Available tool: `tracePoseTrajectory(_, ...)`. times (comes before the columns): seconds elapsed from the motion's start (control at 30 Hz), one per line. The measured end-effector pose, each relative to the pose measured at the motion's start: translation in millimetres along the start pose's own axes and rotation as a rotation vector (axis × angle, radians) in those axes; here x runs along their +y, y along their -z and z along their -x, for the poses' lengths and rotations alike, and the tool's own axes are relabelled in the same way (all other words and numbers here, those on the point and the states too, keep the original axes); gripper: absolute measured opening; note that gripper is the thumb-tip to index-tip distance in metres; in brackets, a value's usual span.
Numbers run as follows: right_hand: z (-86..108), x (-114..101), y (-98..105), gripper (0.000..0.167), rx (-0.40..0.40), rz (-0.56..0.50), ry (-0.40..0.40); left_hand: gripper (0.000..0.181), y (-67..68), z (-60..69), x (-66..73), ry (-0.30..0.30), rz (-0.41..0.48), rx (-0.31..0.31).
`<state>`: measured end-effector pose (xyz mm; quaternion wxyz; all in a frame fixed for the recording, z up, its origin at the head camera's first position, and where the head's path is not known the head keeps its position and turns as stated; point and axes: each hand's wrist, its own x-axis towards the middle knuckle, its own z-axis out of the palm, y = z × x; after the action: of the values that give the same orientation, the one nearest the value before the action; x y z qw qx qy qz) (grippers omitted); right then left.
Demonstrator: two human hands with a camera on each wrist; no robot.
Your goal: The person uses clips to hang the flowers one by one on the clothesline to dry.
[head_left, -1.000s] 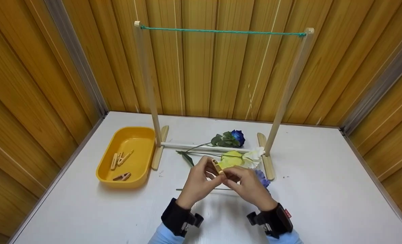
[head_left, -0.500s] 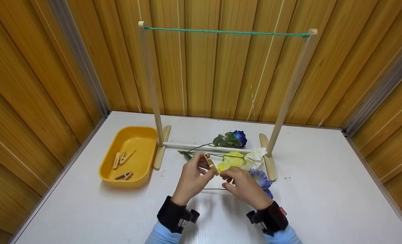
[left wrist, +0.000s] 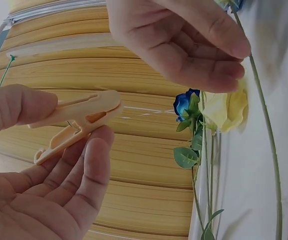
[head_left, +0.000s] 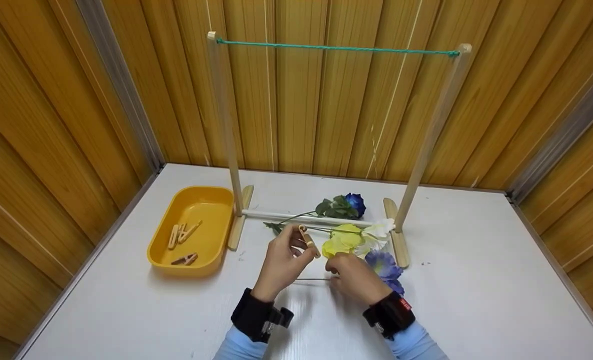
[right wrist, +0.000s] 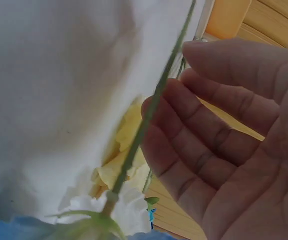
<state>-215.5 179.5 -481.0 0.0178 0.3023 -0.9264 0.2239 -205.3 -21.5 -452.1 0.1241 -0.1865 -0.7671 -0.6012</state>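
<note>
Starting at the left, we find the tray (head_left: 207, 246), pegs (head_left: 174, 236) lying inside. Next, the left hand (head_left: 282, 261) pinches one peg (left wrist: 89, 108) above the table (head_left: 476, 280), thumb on one leg, fingers under the other. We judge it light, stiff and springy, best held by its leg ends. The right hand (head_left: 359, 279) is loosely curved at the stem (right wrist: 130, 160), thumb and fingers apart; we cannot tell whether they touch it. We expect this stem, part of the purple flower (head_left: 385, 265) on the table, to be light and bendable, best pinched mid-length.
</note>
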Motion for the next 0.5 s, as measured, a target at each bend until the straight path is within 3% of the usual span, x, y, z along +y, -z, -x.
tracePoseTrajectory(0.3,0.7,4.9,-4.5,0.012,0.004,-0.002,0.002,0.03,1.7,0.3,-0.2,0.01,-0.007,-0.003)
tracePoseTrajectory(0.5,1.6,2.6,0.6,0.013,0.077,-0.025,-0.027,0.03,6.8,1.1,0.7,0.004,-0.004,0.015)
